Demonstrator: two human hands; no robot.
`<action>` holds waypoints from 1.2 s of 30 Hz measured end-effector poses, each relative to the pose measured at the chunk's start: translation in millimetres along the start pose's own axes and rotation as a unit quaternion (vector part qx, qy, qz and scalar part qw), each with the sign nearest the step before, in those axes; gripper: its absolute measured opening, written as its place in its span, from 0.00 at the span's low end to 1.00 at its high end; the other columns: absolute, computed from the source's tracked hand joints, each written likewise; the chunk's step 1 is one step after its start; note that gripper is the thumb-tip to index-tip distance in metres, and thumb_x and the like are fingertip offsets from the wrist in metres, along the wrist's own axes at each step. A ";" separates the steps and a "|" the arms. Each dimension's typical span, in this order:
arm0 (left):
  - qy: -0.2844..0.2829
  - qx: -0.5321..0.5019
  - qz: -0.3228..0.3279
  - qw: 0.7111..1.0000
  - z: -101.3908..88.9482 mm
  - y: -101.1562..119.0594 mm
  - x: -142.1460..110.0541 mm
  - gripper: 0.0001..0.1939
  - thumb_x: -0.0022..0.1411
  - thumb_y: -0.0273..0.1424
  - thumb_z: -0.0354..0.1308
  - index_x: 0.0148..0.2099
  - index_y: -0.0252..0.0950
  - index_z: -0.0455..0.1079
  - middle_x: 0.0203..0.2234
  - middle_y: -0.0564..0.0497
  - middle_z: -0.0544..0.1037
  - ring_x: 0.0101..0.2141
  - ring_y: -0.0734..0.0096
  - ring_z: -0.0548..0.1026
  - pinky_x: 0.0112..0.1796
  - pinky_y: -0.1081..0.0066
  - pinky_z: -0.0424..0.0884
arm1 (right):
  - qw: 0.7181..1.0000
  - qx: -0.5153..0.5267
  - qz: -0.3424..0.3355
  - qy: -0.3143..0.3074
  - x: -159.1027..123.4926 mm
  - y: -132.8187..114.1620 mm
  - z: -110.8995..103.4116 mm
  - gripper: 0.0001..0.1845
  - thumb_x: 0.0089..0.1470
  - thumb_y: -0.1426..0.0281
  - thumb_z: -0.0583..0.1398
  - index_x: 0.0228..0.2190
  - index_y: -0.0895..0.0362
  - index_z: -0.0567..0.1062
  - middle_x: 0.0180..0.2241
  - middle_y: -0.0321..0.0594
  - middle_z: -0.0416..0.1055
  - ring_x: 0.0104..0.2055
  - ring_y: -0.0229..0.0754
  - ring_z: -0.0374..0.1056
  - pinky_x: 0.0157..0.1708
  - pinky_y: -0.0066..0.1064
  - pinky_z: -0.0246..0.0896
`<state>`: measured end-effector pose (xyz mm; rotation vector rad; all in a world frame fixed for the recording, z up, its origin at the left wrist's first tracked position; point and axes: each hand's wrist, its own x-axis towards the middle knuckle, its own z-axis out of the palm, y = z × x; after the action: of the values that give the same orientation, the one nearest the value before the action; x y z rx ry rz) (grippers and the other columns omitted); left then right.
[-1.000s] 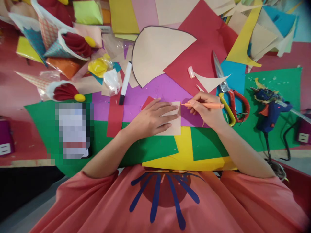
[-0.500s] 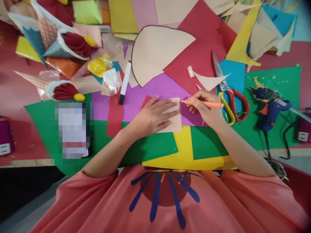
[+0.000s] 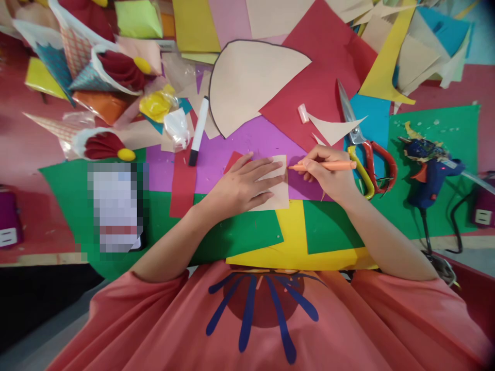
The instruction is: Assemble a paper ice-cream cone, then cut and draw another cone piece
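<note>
My left hand lies flat, fingers spread, over a small cream paper piece, covering much of it. Between the thumb and fingers of my right hand is an orange marker, its tip at the right edge of the cream piece. Whether the tip touches the paper I cannot tell. Beneath are a purple sheet and green sheets. A pale pink cap lies on a red sheet beyond my right hand. Scissors with red and yellow handles rest just past that hand.
A blue glue gun with a cord sits at the right. A white marker lies near a large black-edged cream cutout. Paper cones and bagged clay crowd the back left. A blurred phone is at the left.
The cream piece has shifted slightly away from my body, under my left hand. The marker tip went a little up along its right edge, then slightly back down. Both hands otherwise stay in place.
</note>
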<state>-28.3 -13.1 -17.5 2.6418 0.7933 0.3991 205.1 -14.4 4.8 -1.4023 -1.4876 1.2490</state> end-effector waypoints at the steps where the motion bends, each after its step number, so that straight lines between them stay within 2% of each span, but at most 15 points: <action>1: 0.001 -0.001 0.000 1.000 0.1 0.0 0.0 0.19 0.69 0.35 0.50 0.60 0.42 0.65 0.59 0.45 0.69 0.60 0.59 0.67 0.61 0.49 0.58 | 1.000 -0.001 0.002 -0.001 0.1 -0.4 0.1 0.09 0.51 0.71 0.59 0.21 0.58 0.72 0.18 0.32 0.70 0.19 0.31 0.66 0.20 0.24 0.60; 7: 0.020 0.017 0.018 0.999 -0.1 0.3 0.1 0.18 0.69 0.35 0.49 0.59 0.39 0.66 0.58 0.44 0.70 0.59 0.58 0.68 0.59 0.49 0.61 | 0.999 0.023 0.019 -0.015 0.7 -3.6 -0.2 0.09 0.49 0.73 0.59 0.19 0.57 0.72 0.17 0.32 0.70 0.18 0.30 0.65 0.19 0.24 0.58; 11: 0.028 0.034 0.017 0.999 -0.1 1.0 0.7 0.19 0.69 0.35 0.49 0.60 0.38 0.65 0.59 0.43 0.69 0.59 0.57 0.67 0.59 0.50 0.62 | 0.998 0.056 0.008 0.018 -1.9 -2.0 -0.3 0.10 0.51 0.72 0.59 0.20 0.57 0.72 0.19 0.32 0.72 0.18 0.29 0.66 0.20 0.23 0.61; 13: 0.035 0.043 0.001 0.998 0.2 1.3 1.0 0.19 0.69 0.34 0.48 0.60 0.38 0.64 0.59 0.42 0.68 0.60 0.56 0.65 0.59 0.51 0.62 | 0.998 0.051 -0.008 0.030 -3.4 0.4 0.2 0.10 0.54 0.71 0.59 0.22 0.57 0.73 0.19 0.31 0.72 0.19 0.30 0.67 0.21 0.23 0.62; 18: 0.028 0.028 -0.047 0.998 1.5 1.3 1.3 0.20 0.69 0.36 0.49 0.60 0.42 0.65 0.57 0.42 0.69 0.57 0.52 0.67 0.55 0.49 0.66 | 0.999 0.035 -0.025 0.000 -3.4 5.5 1.3 0.09 0.55 0.68 0.60 0.25 0.57 0.73 0.20 0.31 0.71 0.21 0.30 0.68 0.22 0.23 0.63; 25: 0.019 -0.014 -0.060 0.998 0.3 0.7 2.2 0.23 0.69 0.38 0.49 0.61 0.34 0.63 0.56 0.38 0.70 0.57 0.53 0.66 0.57 0.50 0.64 | 1.000 0.001 -0.023 -0.006 -2.3 5.5 1.3 0.10 0.56 0.65 0.60 0.26 0.56 0.73 0.20 0.32 0.71 0.21 0.31 0.67 0.23 0.25 0.62; 36: 0.039 -0.012 -0.048 0.998 2.0 0.0 1.4 0.19 0.68 0.36 0.50 0.58 0.37 0.68 0.56 0.40 0.69 0.56 0.53 0.67 0.55 0.50 0.66 | 0.999 -0.019 -0.023 -0.014 -2.1 0.3 0.3 0.11 0.53 0.66 0.60 0.22 0.57 0.72 0.18 0.32 0.70 0.21 0.32 0.65 0.22 0.26 0.57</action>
<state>-26.5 -12.9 -19.1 2.5682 0.9292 0.4857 205.2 -16.6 4.7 -1.3731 -1.5623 1.2231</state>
